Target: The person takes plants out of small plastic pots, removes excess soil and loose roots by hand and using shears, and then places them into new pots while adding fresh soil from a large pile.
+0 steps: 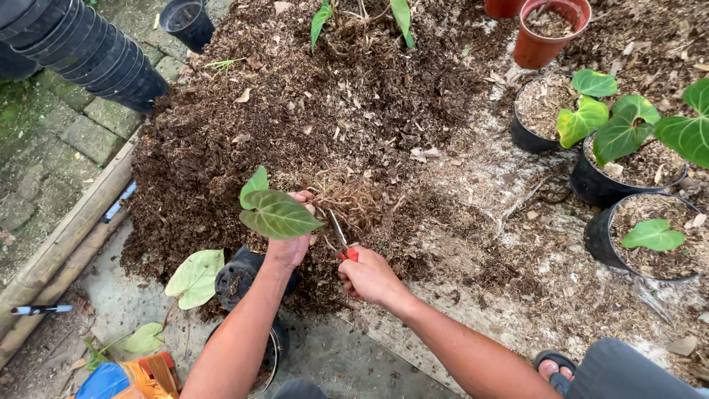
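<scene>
My left hand grips the base of a small bare-rooted plant with two heart-shaped green leaves. Its tangled pale roots hang to the right over a heap of brown potting mix. My right hand holds red-handled scissors, the blades pointing up into the roots beside my left hand.
A stack of black pots lies at the upper left. Potted green plants in black pots stand at the right, with terracotta pots behind. A black pot with a pale leaf sits under my left arm. A wooden border runs along the left.
</scene>
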